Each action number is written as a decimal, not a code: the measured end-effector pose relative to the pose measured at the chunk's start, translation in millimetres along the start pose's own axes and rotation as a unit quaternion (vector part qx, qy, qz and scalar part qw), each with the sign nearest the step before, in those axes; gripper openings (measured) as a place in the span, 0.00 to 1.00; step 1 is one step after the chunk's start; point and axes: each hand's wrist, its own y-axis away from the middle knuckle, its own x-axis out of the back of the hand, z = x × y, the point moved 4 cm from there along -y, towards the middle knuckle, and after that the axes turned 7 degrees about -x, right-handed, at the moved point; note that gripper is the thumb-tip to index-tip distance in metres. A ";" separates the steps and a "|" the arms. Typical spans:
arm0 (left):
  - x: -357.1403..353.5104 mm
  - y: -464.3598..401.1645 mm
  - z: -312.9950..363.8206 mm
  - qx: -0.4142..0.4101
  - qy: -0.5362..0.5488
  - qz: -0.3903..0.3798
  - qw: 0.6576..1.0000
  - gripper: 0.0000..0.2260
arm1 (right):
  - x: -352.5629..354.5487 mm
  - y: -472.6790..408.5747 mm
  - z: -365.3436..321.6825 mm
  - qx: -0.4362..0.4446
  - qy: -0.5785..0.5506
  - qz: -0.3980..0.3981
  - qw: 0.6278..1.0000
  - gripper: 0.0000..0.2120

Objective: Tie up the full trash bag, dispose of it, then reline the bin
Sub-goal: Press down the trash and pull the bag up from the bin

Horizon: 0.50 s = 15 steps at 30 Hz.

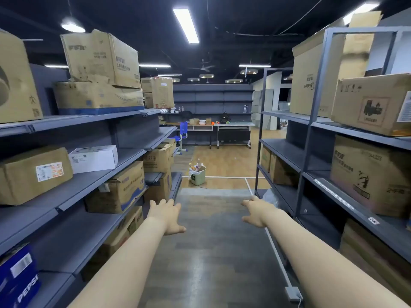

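Ahead, full bin (197,176) on floor, well beyond both hands' spread, empty fingers (165,204)

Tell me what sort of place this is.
Most likely a stockroom or warehouse aisle. Grey metal shelving lines both sides, loaded with cardboard boxes. Beyond the aisle's end stand work desks, and a full trash bin sits on the floor, ahead of the empty left hand and right hand.

1 view only: head-worn wide-angle camera, facing forward and slightly down along an aisle between the left shelving (93,174) and right shelving (315,152). Forearms near the lens; far counter (235,124) distant, straight ahead. Edges bowed by lens.
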 end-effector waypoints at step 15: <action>14.1 -180.9 -87.5 0.018 -0.002 0.015 1.000 0.34 | 41.0 -189.1 -31.0 -0.007 0.008 0.000 1.000 0.25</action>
